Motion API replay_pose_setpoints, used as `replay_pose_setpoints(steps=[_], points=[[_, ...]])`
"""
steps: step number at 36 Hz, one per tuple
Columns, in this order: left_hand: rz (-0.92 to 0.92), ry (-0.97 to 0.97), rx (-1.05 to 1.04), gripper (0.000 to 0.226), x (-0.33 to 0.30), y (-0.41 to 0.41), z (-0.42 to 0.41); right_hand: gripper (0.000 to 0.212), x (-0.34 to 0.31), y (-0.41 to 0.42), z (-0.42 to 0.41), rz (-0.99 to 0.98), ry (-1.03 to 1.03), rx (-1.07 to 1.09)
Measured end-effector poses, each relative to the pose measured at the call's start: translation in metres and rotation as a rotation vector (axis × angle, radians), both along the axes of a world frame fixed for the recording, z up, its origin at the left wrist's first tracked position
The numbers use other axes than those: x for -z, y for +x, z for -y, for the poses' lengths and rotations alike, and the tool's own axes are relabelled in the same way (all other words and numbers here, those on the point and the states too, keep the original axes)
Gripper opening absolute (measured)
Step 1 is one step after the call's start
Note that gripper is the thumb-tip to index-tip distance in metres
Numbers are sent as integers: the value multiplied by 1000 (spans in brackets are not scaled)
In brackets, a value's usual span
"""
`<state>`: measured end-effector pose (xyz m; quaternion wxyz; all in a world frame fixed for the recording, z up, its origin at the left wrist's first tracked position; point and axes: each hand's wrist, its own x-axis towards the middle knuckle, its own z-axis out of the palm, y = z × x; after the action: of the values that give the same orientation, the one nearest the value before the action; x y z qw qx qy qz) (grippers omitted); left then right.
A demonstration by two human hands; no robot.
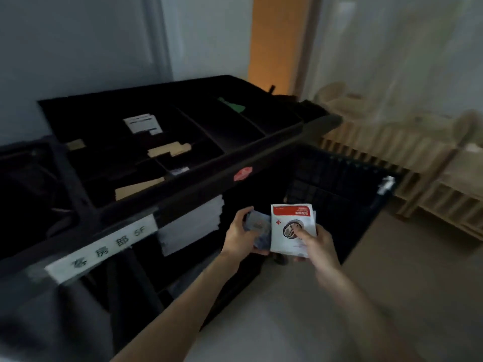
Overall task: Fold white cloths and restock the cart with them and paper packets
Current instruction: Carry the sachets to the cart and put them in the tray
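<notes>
White paper packets (290, 231) are sitting pinched under our right hand (317, 244) thumb, just right of the cart (198, 176), while our left hand (241, 235) is curling fingers round a greyer packet (258, 228), likely sorting them for the cart's top compartments.

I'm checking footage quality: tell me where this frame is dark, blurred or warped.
Head view: the cart interior is nearly black, details lost; motion blur smears the taped label and floor; wide-angle distortion bends the cart's edges; an orange glow lights the doorway; the white-and-red packet in the right hand is sharpest.
</notes>
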<state>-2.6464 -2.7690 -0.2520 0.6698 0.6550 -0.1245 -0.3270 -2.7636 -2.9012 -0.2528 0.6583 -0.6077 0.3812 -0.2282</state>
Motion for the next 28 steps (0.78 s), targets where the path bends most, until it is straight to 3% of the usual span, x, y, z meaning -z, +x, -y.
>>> replay_pose_setpoints(steps=[14, 28], points=[[-106, 20, -442, 58, -5, 2, 33, 23, 6, 65, 58, 13, 77, -376], [198, -94, -612, 56, -63, 74, 32, 23, -70, 152, 57, 187, -24, -541]])
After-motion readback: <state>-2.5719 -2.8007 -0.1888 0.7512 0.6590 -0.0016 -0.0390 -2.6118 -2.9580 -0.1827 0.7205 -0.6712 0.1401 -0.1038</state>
